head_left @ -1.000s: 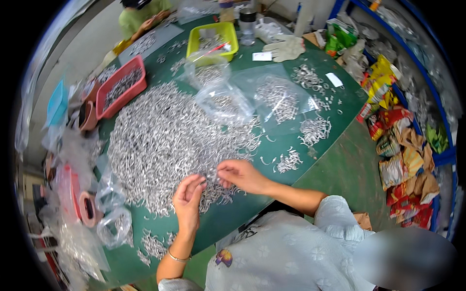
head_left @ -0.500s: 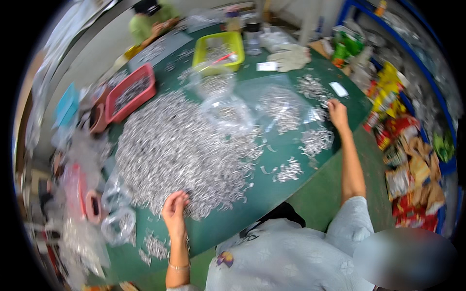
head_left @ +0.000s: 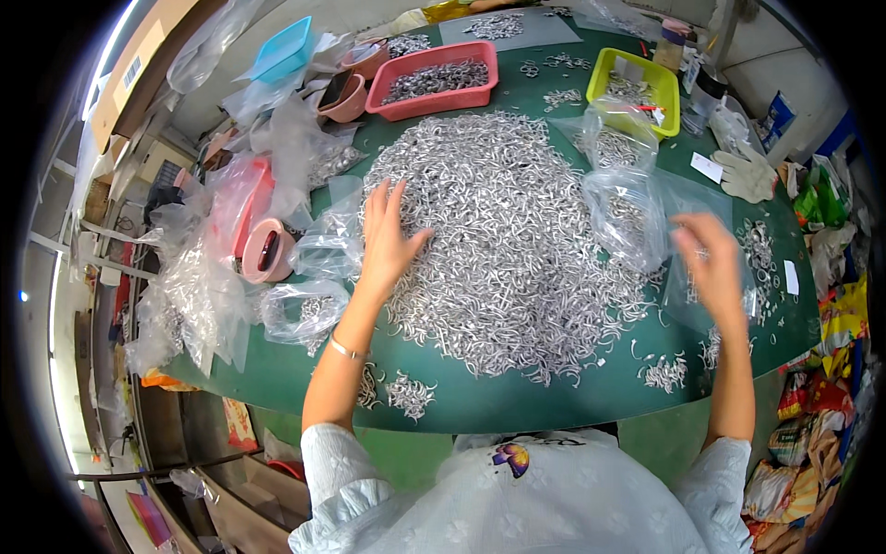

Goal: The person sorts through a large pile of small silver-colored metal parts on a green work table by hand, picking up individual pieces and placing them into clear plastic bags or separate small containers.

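A big heap of small silver metal hooks [head_left: 517, 231] covers the middle of a green table [head_left: 517, 406]. My left hand [head_left: 388, 235] lies flat with fingers spread on the heap's left edge. My right hand [head_left: 711, 263] is blurred over the table's right side, fingers apart, against a clear plastic bag [head_left: 637, 217] that has some hooks in it. Whether it grips the bag I cannot make out. Small sorted bunches of hooks [head_left: 664, 372] lie near the front edge.
A pink tray [head_left: 434, 78] and a yellow tray [head_left: 637, 88] with metal pieces stand at the back. Crumpled clear bags [head_left: 212, 277] and pink tape rolls [head_left: 268, 251] crowd the left. A white glove [head_left: 748, 171] lies at the right, snack packets [head_left: 831, 342] beyond the edge.
My left hand has gone from the heap's near edge up onto its left side. My right hand has come back from the far right to the clear bag. The view has shifted.
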`<state>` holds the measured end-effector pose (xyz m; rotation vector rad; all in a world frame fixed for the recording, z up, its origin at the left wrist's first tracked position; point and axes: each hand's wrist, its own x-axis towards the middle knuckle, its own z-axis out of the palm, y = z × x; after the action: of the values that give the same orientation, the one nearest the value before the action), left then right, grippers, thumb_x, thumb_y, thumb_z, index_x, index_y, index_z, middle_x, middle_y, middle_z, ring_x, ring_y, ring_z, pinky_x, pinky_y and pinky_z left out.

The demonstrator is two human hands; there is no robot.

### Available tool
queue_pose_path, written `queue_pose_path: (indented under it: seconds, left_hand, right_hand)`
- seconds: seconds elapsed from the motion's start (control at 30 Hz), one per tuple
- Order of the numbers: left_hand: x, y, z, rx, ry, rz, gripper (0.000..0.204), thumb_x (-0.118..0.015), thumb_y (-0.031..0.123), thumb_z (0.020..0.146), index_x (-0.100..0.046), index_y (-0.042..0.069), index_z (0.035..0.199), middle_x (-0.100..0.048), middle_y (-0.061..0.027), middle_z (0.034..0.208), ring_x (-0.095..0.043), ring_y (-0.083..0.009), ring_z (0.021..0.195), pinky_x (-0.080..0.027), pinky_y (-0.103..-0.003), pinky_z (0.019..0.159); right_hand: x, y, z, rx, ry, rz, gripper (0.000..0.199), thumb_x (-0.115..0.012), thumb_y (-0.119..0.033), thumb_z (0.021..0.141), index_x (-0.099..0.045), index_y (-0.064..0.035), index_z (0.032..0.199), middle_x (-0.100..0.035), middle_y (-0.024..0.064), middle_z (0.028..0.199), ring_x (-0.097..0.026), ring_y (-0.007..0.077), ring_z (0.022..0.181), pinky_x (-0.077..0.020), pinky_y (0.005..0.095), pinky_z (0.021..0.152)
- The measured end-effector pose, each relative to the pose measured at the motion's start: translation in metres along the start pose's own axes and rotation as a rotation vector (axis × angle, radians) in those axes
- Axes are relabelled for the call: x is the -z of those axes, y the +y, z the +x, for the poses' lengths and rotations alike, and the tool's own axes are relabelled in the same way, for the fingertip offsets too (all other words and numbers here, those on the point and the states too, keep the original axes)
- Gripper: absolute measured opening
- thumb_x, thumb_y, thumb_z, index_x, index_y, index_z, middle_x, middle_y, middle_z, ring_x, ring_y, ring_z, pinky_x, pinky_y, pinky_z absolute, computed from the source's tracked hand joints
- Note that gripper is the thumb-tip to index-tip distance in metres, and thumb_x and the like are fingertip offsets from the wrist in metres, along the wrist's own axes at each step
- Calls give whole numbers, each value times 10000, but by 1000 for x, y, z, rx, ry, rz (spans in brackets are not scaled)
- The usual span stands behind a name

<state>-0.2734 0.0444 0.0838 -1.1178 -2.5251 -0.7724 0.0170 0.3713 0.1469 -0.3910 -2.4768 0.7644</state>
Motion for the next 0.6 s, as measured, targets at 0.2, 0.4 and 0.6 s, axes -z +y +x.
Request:
queue_pose_path:
  seconds: [0.2, 0.4, 0.6]
  left_hand:
    - [-17, -41, 58, 137, -223, 143, 943, -850, 432, 560, -454, 109, 1352, -348, -204, 1432, -277, -405, 1342, -273, -511, 1078]
    - [-29, -58, 48, 30, -182, -1, 803, -837, 399, 589, -534, 68, 1254, -442, -162, 1366, -378, -378, 1277, -319, -467, 1055]
    - [-27, -52, 41, -84, -45, -17, 679, -836, 252, 605, -542, 16, 1170, -532, -144, 1223, -461, -363, 1148, -377, -437, 990]
  right_hand:
    - [-122, -38, 52, 356, -506, 205, 333, -671, -172, 825, -588, -3, 1100, -576, 152, 1055, -527, 328, 1066, -424, 390, 929]
    - [-177, -44, 76, 312, -549, 77, 569, -719, -292, 778, -518, -62, 1258, -460, 158, 1310, -403, 348, 1243, -333, 433, 1031]
    - [-177, -63, 15, 472, -626, -197, 755, -751, -442, 695, -480, -131, 1328, -401, 140, 1401, -371, 362, 1265, -330, 470, 984]
